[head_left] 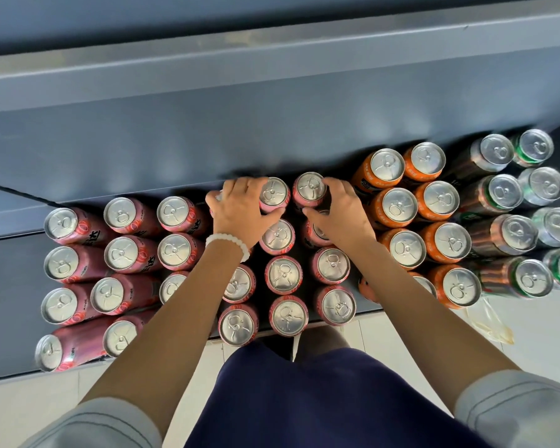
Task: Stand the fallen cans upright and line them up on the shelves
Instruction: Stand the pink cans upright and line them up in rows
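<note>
- On the grey shelf (10,263) below you, your left hand (240,215) grips a pink can (274,195) at the back of the rows; its fingers (236,184) curl over the far side and the thumb presses the near side.
- Your right hand (340,215) grips a second pink can (310,190) just beside the first, fingers (337,184) wrapped round its right side and the thumb hooked in front of it.
- Both held cans stand upright, tops facing you, close together but with a narrow gap between them.
- Nearer to you than your fingers, more pink cans (283,274) stand in columns reaching the front edge of the shelf.
- Left of your left fingers, further pink cans (123,253) fill several rows; they look tilted outward, though the wide lens may cause that.
- Right of your right fingers stand orange cans (440,202), and beyond those dark cans (505,192) and green cans (534,147).
- A white bead bracelet (228,242) sits on your left wrist.
- A crumpled plastic wrapper (490,321) lies on the tiled floor (547,334), near the front right corner of the shelf.
</note>
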